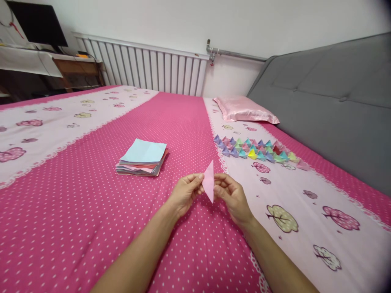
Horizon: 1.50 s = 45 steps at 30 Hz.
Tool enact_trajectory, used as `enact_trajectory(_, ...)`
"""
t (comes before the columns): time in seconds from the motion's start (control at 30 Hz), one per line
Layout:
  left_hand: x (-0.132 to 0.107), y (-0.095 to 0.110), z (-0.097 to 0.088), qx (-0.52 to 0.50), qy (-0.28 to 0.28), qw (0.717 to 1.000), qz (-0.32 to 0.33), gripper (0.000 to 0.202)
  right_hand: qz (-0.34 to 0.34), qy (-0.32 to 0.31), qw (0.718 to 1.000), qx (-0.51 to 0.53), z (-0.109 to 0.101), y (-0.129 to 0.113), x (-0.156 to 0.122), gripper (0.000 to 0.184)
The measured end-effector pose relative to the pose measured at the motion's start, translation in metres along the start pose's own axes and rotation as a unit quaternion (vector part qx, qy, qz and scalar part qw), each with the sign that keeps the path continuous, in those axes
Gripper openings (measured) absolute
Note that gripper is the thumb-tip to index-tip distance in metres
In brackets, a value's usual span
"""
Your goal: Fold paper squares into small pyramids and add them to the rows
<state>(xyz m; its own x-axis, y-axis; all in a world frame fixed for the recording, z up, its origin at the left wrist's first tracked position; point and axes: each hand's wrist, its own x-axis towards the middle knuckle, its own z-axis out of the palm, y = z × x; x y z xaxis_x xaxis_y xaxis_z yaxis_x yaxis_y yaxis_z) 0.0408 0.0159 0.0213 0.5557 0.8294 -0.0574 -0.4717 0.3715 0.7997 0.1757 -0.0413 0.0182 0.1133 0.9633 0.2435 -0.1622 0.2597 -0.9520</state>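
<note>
A pink piece of folded paper (209,182), narrow and pointed at top and bottom, is held upright above the bed. My left hand (187,191) pinches its left edge between thumb and fingers. On the other side, my right hand (232,196) is closed with its thumb and fingertips at the paper's right edge. To the left lies a stack of square coloured paper (144,151), light blue on top. Rows of small folded paper boats (252,154) in several colours stand to the right, beyond my right hand.
The bed's pink dotted sheet (91,195) spreads under everything. A pink pillow (246,109) lies near the grey padded headboard (330,89) on the right. Along the wall runs a white radiator (146,65) with a pipe. A desk (76,67) with a monitor (38,25) stands at the far left.
</note>
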Motion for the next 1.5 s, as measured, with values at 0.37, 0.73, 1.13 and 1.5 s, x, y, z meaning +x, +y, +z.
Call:
enact_trajectory(0.37,-0.001,0.001,0.001,0.012,0.021,1.000,0.003,0.023,0.001,0.014,0.999,-0.043,0.001,0.000,0.000,0.026)
enact_trajectory(0.73,-0.003,0.001,0.007,0.176,0.084,0.975,0.109,0.024,-0.056,0.034,0.992,-0.107,0.001,-0.001,0.001,0.031)
enact_trajectory(1.13,-0.009,-0.006,0.014,0.227,-0.057,0.971,0.052,0.049,-0.073,0.125,0.975,-0.171,-0.002,0.005,0.002,0.031)
enact_trajectory(1.5,-0.013,-0.014,0.016,0.298,-0.098,0.945,0.093,0.039,-0.181,0.112,0.916,-0.340,0.002,-0.001,-0.001,0.029)
